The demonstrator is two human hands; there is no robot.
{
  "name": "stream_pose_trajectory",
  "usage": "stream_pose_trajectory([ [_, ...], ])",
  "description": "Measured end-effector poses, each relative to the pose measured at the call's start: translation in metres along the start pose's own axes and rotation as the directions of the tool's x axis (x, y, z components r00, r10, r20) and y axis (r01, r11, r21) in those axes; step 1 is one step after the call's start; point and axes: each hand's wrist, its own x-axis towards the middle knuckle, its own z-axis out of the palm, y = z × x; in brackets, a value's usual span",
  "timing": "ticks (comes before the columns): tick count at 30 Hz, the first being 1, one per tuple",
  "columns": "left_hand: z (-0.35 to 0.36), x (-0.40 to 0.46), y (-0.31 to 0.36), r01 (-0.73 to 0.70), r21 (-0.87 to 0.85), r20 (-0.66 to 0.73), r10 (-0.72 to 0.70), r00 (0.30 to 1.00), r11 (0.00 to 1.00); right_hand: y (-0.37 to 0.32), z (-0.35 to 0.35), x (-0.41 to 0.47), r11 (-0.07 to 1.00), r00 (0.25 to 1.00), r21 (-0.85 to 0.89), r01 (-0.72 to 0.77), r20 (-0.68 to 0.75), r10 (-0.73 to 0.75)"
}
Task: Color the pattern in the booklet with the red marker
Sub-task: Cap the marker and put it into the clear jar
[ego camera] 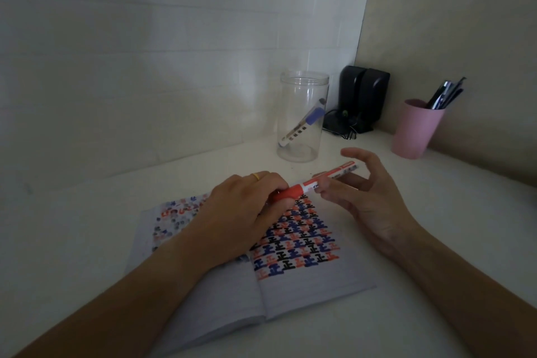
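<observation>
An open booklet (305,291) lies on the white table, its right page filled with a red, blue and black pattern (299,244). Above that page, the red marker (316,183) is held level between both hands. My left hand (244,206), with a yellow ring, grips the marker's red cap end. My right hand (369,197) pinches the white barrel with thumb and middle fingers, the index finger raised. The marker's tip is hidden under the cap.
A clear plastic jar (302,116) holding a blue marker (302,123) stands behind the booklet. Black speakers (363,96) sit in the corner. A pink cup (415,129) with several pens is at the right by the wall.
</observation>
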Motion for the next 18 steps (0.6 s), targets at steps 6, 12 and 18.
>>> stream_pose_trajectory([
  [6,-0.0023,0.0005,0.0075,0.005,0.103,-0.062,0.002,0.998,0.995,-0.0060,0.0067,-0.0037,0.983,1.000,0.180,-0.027,-0.010,0.029],
  [12,-0.0032,0.0012,0.0068,-0.009,0.025,-0.071,0.010,0.997,1.000,-0.0076,0.0064,-0.0071,0.950,0.995,0.304,-0.070,-0.044,0.088],
  [18,-0.0072,0.0008,0.0079,-0.093,0.042,-0.161,0.099,0.982,0.995,-0.0036,0.0086,-0.0090,0.942,0.986,0.326,-0.081,-0.109,0.123],
])
